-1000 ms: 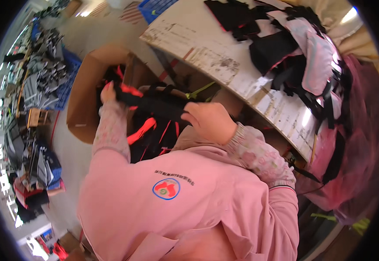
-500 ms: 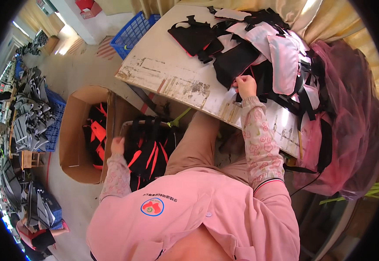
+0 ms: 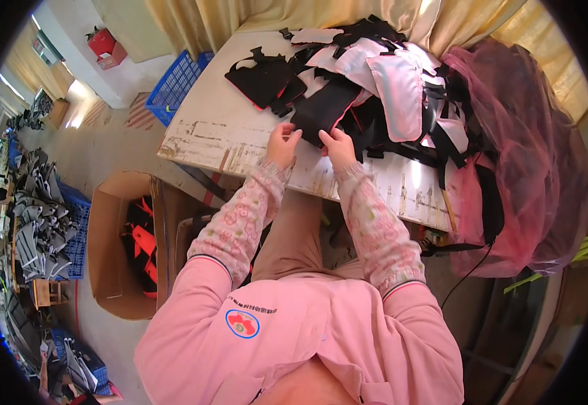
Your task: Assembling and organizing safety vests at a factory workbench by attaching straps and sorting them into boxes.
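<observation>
A black fabric panel with red edging (image 3: pixel 321 111) lies at the near side of a pile of sewn pieces on the table. My right hand (image 3: pixel 338 148) grips its near edge between thumb and fingers. At the panel's near left corner is my left hand (image 3: pixel 282 145), its thumb and fingers apart, nearly touching the fabric. Pale silvery panels (image 3: pixel 398 98) and black straps (image 3: pixel 449 152) lie heaped to the right. Farther left in the pile rests another black piece with red trim and a buckle (image 3: pixel 257 81).
The worn white table (image 3: pixel 206 138) has its near edge below my wrists. Left of it stands an open cardboard box (image 3: pixel 115 236) holding black and red pieces. A blue crate (image 3: pixel 176 88) is behind. Pink netting (image 3: pixel 530 162) bulges at the right.
My left hand has come up from beside the cardboard box to the table. My right hand has shifted along the black panel's near edge. The view has turned slightly.
</observation>
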Demonstrator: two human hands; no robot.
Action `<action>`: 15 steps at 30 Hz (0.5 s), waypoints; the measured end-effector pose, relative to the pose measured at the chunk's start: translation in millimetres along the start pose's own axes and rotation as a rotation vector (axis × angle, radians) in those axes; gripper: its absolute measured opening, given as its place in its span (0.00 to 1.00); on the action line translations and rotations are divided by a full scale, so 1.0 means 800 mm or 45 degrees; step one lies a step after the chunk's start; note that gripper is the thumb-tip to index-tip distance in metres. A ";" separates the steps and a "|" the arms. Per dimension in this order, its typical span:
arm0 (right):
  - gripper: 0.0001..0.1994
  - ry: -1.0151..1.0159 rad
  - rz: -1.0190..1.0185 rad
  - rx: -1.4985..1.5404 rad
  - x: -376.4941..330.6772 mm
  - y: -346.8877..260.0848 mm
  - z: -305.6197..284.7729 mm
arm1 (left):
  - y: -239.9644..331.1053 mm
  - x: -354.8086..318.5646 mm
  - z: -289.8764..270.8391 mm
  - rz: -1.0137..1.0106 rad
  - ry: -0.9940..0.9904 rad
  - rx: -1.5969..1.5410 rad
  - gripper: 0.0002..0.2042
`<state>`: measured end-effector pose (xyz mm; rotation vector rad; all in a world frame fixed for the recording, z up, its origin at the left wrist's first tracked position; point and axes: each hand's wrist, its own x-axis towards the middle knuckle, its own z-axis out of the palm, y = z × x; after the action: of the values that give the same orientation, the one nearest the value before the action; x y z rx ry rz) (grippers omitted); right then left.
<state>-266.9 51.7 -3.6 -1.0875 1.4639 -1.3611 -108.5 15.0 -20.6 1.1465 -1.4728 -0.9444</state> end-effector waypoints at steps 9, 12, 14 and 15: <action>0.09 -0.446 0.595 0.553 -0.147 -0.021 -0.061 | 0.026 -0.071 -0.065 -0.547 -0.545 -0.609 0.18; 0.11 -0.306 0.564 0.139 -0.172 0.002 -0.053 | 0.015 -0.111 -0.061 -0.338 -0.602 -0.373 0.23; 0.16 -0.108 0.312 -0.175 -0.182 0.009 -0.043 | 0.016 -0.131 -0.058 -0.142 -0.580 -0.207 0.24; 0.16 -0.107 0.316 -0.174 -0.181 0.009 -0.044 | 0.016 -0.135 -0.057 0.065 -0.553 -0.042 0.26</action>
<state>-262.0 201.2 -5.8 -0.9972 1.5892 -1.0435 -61.3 123.1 -25.6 0.9089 -1.8121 -1.2305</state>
